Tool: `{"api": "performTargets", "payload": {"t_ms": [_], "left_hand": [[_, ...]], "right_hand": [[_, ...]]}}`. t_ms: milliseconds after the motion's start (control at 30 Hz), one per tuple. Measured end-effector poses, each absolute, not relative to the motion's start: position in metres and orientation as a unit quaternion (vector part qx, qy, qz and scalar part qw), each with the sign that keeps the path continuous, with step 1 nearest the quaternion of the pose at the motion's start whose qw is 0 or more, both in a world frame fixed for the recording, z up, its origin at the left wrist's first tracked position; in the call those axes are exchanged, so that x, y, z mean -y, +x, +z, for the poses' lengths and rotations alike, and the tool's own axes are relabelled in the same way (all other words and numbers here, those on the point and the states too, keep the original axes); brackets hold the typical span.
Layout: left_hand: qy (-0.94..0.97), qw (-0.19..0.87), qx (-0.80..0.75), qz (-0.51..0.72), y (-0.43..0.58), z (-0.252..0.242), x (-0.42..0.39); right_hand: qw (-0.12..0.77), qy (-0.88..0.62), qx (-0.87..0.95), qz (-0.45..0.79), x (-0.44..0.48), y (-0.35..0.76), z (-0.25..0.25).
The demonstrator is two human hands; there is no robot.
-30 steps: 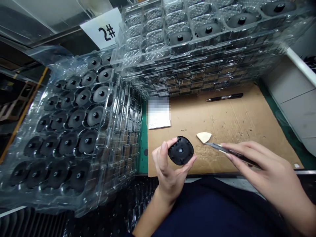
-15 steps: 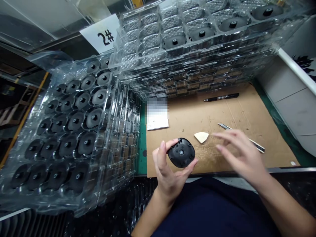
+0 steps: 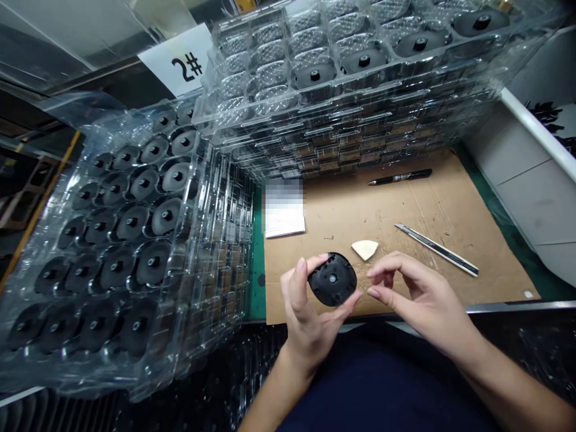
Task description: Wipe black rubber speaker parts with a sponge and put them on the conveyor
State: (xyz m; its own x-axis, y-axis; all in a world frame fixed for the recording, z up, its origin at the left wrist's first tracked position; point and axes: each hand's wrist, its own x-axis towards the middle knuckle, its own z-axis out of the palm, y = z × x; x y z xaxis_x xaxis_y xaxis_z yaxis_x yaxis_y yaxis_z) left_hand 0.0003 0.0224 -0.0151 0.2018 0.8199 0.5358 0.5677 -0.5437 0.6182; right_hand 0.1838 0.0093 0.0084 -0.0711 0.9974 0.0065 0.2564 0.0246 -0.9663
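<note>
One black disc gripped by left hand; right hand empty, fingers narrowly parted at disc's 3 o'clock; one cream wedge at 2 o'clock.

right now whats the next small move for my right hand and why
I'd probably bring the fingertips of your right hand to the edge of the black rounded part in your left hand. The right hand is empty and sits beside that edge, while the snap-off utility knife and cream triangular pick lie on the cardboard.
</note>
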Motion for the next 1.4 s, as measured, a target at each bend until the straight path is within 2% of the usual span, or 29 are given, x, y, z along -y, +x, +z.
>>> {"api": "performTargets", "payload": {"t_ms": [200,433,600,700,800,867,1000,1100,1300,1400], "left_hand": [[0.761,0.147,-0.458,0.436,0.000,-0.016,-0.023],[0.767,0.142,-0.454,0.431,0.003,-0.015,-0.021],[0.770,0.136,-0.459,0.423,0.006,-0.014,-0.021],[0.756,0.150,-0.473,0.426,0.004,-0.016,-0.022],[0.755,0.152,-0.469,0.433,0.002,-0.016,-0.023],[0.755,0.150,-0.467,0.436,0.003,-0.015,-0.022],[0.747,0.150,-0.478,0.438,0.005,-0.014,-0.022],[0.742,0.146,-0.481,0.444,0.005,-0.014,-0.023],[0.741,0.126,-0.484,0.447,0.006,-0.013,-0.026],[0.739,0.119,-0.488,0.450,0.006,-0.013,-0.026]], "right_hand": [[0.366,-0.515,0.662,0.404,-0.015,0.183,0.012],[0.402,-0.480,0.741,0.244,-0.014,0.184,0.008],[0.427,-0.478,0.728,0.244,-0.004,0.203,0.006],[0.407,-0.589,0.669,0.201,-0.002,0.221,-0.013],[0.317,-0.725,0.605,0.089,-0.003,0.243,-0.051],[0.274,-0.757,0.591,0.050,-0.005,0.256,-0.078],[0.291,-0.753,0.586,0.073,-0.008,0.264,-0.106],[0.315,-0.734,0.590,0.120,-0.006,0.249,-0.091],[0.366,-0.623,0.639,0.263,0.011,0.201,-0.007],[0.362,-0.585,0.676,0.263,0.017,0.189,0.018]]}}
